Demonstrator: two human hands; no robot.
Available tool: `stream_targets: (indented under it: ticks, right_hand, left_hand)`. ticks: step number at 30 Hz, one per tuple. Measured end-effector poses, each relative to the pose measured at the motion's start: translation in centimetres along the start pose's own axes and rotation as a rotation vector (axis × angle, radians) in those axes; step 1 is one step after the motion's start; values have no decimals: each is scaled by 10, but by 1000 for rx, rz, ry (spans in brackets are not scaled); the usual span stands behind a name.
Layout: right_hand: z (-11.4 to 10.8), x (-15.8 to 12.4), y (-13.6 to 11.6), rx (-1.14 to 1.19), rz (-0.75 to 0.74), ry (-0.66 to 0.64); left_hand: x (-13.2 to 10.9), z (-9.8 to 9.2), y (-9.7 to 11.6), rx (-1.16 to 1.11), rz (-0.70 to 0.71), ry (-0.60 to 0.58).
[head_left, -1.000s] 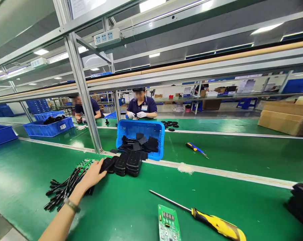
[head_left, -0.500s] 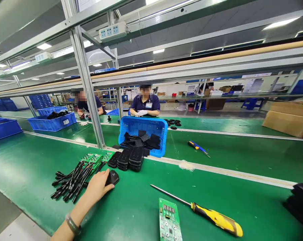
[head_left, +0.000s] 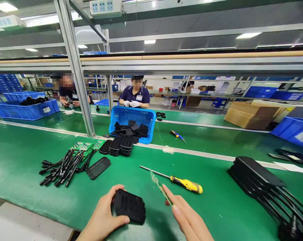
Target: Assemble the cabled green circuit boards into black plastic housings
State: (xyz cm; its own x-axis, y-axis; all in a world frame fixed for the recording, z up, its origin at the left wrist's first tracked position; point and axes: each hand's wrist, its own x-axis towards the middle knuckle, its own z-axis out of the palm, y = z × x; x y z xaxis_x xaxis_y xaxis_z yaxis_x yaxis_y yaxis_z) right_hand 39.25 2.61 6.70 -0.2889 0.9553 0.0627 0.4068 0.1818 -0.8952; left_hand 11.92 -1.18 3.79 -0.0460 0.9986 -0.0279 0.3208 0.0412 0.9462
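My left hand (head_left: 104, 214) grips a black plastic housing shell (head_left: 130, 206) by its left end, thumb on the near edge. To its right, my right hand (head_left: 183, 214) pinches a green circuit board (head_left: 163, 194), turned nearly edge-on and a little blurred. The shell and the board are apart, both held above the green bench. Beyond them lies a yellow and black screwdriver (head_left: 186, 184), its shaft pointing left. A ribbed black cover (head_left: 99, 168) rests flat on the bench, beside circuit boards (head_left: 82, 147) with black cables (head_left: 66, 169).
Stacked black housings (head_left: 121, 145) stand before a tilted blue basket (head_left: 151, 125) of black parts. Finished-looking black units with cables (head_left: 256, 174) are piled at right. A smaller screwdriver (head_left: 177, 135) lies farther back. A metal post (head_left: 77, 67) rises at left. Two people sit across the bench.
My left hand has come back toward me with a black shell. My right hand has entered view, holding the circuit board that lay near the screwdriver. A ribbed cover now shows beside the cables.
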Motion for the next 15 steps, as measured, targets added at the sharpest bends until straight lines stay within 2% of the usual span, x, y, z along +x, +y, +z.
stream_targets:
  ticks: [2,4,8,11,15]
  right_hand:
    - [2,7,-3,-173,-94,-84]
    - [8,12,-4,-270,-144,-190]
    - [22,16,-6,-397,-203,-326]
    - [29,18,-8,-466,-235,-417]
    - [34,19,-11,-528,-275,-449]
  left_hand:
    - [-6,7,-4,224,58,4]
    - [-8,8,-5,330,114,-11]
    - [-9,3,-6,346,144,-60]
    - [-9,3,-9,328,138,-48]
    - [-9,6,-15,316,165,-17]
